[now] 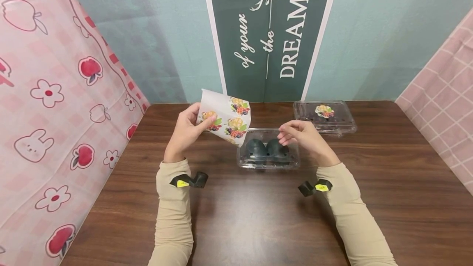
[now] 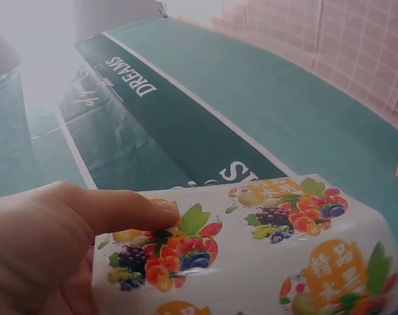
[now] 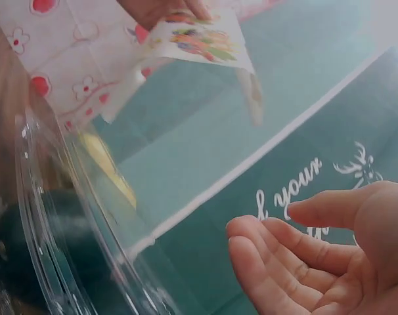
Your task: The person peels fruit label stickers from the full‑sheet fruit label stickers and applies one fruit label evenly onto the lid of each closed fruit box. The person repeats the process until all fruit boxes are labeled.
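Wood-grain table point(image 1: 240, 225) below, left hand point(image 1: 186, 130) pinches a sticker sheet point(image 1: 223, 115), right hand point(image 1: 305, 136) hovers loosely curled.

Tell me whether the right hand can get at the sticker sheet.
Probably yes: the right hand looks free, and nothing visible blocks the gap to the sticker sheet, which the left hand holds at its opposite edge.

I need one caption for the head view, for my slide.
Left hand holding a fruit sticker sheet, right hand near a clear plastic box with two dark round items.
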A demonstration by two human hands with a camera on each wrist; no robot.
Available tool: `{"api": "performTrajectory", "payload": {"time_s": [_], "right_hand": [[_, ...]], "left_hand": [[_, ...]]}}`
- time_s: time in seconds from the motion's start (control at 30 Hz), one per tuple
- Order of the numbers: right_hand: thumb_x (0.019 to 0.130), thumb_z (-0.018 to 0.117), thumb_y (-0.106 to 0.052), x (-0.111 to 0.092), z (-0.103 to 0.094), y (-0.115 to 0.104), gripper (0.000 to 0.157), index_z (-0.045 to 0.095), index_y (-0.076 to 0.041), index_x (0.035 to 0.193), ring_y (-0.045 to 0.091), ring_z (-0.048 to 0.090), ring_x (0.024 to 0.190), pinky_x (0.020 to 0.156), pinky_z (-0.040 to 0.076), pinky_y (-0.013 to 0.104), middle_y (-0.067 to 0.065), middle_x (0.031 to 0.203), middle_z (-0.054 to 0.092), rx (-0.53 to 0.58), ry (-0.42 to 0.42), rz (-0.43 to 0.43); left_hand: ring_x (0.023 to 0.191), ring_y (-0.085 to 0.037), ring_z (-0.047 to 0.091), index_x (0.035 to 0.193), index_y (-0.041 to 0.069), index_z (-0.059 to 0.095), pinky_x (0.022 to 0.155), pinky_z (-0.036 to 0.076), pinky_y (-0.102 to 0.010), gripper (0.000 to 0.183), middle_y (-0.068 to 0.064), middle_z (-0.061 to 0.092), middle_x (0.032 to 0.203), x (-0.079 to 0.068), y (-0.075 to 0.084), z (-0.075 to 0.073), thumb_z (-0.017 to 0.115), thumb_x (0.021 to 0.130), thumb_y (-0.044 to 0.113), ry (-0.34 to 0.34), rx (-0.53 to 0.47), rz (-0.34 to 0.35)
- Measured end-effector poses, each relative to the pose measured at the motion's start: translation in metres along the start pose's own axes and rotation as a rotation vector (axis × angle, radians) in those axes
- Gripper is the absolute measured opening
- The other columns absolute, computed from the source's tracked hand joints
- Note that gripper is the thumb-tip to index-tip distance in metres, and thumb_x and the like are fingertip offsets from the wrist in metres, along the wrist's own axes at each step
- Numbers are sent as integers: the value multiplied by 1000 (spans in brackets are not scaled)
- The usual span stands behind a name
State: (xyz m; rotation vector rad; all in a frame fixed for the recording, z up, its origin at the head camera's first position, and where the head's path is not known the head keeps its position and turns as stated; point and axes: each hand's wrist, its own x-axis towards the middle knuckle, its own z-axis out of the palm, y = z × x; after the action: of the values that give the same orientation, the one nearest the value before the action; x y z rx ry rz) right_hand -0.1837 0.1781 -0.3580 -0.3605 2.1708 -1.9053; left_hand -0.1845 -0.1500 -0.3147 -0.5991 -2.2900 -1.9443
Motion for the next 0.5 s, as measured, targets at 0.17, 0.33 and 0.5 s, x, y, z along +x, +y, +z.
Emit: {"api": "performTrajectory", "payload": {"time_s": [0.17,0.33,0.5], "right_hand": [[99,50,-9,0,7,-1,13,62,-5,97,6,70,69,68,60,24,-6,77,72,57,-10,-40],[99,51,-11,0,12,-1,12,63,-10,96,7,71,70,69,60,25,-6,78,72,70,-11,-35],[100,51,-14,-1,17,-3,15,65,-9,100,9,72,75,72,60,27,-5,81,74,89,-27,-35]], "left_hand": [[74,-3,69,116,-2,56,63,59,-24,28,14,70,87,0,1,4,63,91,7,-6,-31,-21],[76,-5,70,119,-2,54,65,59,-27,31,12,70,88,1,3,11,61,91,6,-53,-68,-46],[81,-8,71,124,1,51,70,60,-30,35,-2,71,98,3,2,23,62,92,8,-138,-83,-76]]}}
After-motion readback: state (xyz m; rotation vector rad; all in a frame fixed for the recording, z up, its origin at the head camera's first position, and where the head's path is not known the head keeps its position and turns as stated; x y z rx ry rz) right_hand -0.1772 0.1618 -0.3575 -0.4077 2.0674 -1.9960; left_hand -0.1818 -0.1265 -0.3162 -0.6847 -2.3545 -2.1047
